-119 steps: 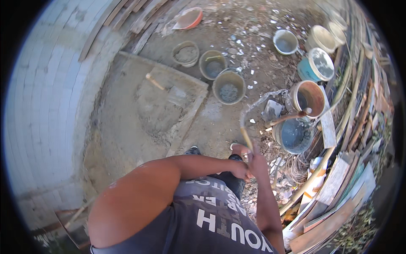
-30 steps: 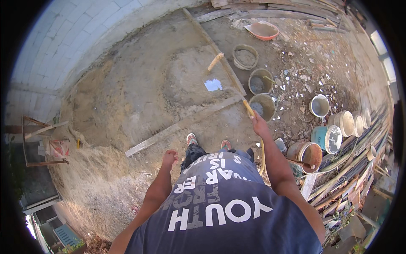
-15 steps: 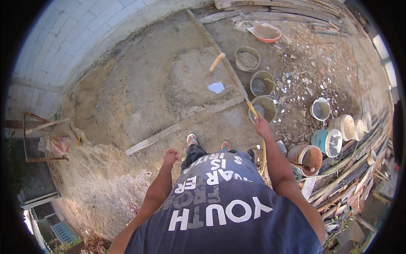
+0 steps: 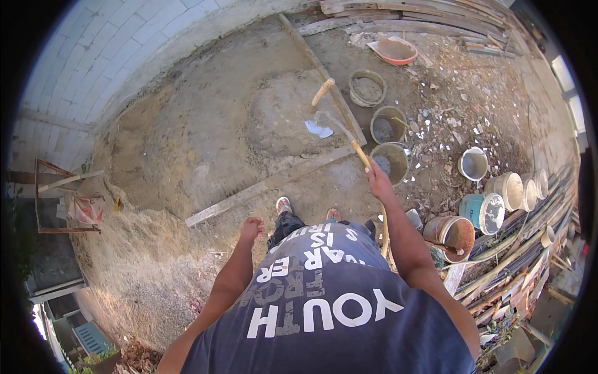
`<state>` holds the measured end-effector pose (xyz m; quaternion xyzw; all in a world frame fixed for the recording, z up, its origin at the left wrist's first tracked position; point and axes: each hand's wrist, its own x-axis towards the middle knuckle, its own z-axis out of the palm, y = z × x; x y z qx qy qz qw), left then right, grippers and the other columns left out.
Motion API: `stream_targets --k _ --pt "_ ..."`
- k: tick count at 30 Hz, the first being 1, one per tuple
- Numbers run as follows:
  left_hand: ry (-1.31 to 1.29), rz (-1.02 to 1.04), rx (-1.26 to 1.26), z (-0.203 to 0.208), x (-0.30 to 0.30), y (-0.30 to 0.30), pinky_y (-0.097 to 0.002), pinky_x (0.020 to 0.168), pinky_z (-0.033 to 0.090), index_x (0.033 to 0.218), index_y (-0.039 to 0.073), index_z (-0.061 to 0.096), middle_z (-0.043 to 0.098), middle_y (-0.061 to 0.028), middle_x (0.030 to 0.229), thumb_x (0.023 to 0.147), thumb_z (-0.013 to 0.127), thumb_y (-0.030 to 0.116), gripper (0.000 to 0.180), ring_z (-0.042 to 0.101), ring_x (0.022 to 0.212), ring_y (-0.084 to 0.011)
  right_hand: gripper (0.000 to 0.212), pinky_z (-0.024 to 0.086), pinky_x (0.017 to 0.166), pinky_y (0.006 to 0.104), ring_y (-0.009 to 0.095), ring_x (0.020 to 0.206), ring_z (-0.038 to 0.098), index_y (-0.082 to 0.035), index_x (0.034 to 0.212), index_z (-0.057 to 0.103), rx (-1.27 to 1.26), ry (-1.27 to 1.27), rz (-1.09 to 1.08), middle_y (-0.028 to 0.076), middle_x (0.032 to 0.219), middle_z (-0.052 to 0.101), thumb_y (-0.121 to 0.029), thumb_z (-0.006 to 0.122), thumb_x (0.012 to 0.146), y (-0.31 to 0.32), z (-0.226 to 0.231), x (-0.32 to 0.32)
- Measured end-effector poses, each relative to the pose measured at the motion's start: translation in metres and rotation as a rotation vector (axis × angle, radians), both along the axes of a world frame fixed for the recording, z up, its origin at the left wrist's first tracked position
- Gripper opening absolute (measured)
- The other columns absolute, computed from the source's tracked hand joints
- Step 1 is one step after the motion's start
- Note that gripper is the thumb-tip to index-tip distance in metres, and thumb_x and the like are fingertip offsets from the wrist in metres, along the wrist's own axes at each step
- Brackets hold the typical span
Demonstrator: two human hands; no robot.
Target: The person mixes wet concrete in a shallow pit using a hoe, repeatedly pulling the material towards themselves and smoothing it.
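Grey ground [image 4: 205, 112] surrounds the trowel [image 4: 322, 92]. Your right hand [image 4: 379, 181] is closed around the hose [image 4: 360, 153], nearer you than the trowel; water [image 4: 338, 123] arcs trowelward. Your left hand [image 4: 251, 230], farther back from the trowel, hangs loosely curled, half open and empty.

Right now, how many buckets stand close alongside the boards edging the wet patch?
3: the farthest bucket, just nearer than the reddish basin; the middle bucket; the nearest bucket, beside the right hand. None there seems hidden.
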<state>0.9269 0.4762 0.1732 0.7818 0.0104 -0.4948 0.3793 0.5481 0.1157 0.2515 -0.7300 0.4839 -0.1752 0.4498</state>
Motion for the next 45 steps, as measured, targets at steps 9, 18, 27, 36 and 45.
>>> stream_targets --k 9,18,27,36,45 --pt "0.021 0.028 0.016 0.000 0.008 0.011 -0.0273 0.049 0.050 0.113 0.007 0.058 0.068 -0.0088 0.097 0.097 0.057 0.022 0.022 0.065 0.066 -0.0167 0.050 0.043 0.105 0.0420 0.039 0.127 0.054 -0.019 0.151 0.040 0.043 -0.002 0.020 0.022 0.138 0.055 -0.031 0.049 0.103 0.002 0.015 0.016" --pt "0.016 0.037 0.006 -0.002 0.001 0.009 -0.0270 0.047 0.050 0.112 0.006 0.060 0.068 -0.0092 0.095 0.097 0.056 0.022 0.022 0.066 0.065 -0.0167 0.051 0.047 0.097 0.0493 0.045 0.111 0.060 -0.020 0.149 0.043 0.018 0.267 -0.122 0.029 0.117 0.064 -0.033 0.051 0.100 -0.008 0.000 0.007" --pt "0.055 0.007 0.028 0.001 0.002 0.006 -0.0288 0.053 0.051 0.115 0.009 0.055 0.066 -0.0087 0.101 0.097 0.060 0.024 0.024 0.065 0.070 -0.0177 0.055 0.046 0.101 0.0479 0.043 0.116 0.059 -0.020 0.150 0.042 0.087 0.332 -0.144 0.028 0.124 0.062 -0.038 0.051 0.099 -0.009 -0.026 -0.004" --pt "-0.002 -0.001 0.038 -0.002 0.005 0.011 -0.0268 0.048 0.051 0.114 0.008 0.059 0.070 -0.0082 0.098 0.098 0.058 0.024 0.024 0.067 0.067 -0.0157 0.053 0.045 0.102 0.0480 0.043 0.118 0.058 -0.017 0.149 0.043 0.069 0.302 -0.127 0.028 0.125 0.061 -0.034 0.050 0.099 -0.009 -0.022 -0.008" --pt "0.005 0.031 0.032 -0.003 0.009 0.013 -0.0263 0.048 0.051 0.113 0.008 0.059 0.071 -0.0074 0.097 0.098 0.059 0.027 0.024 0.066 0.065 -0.0143 0.053 0.046 0.099 0.0482 0.044 0.115 0.060 -0.014 0.148 0.044 0.064 0.302 -0.123 0.028 0.122 0.062 -0.033 0.050 0.099 -0.007 -0.019 -0.005"
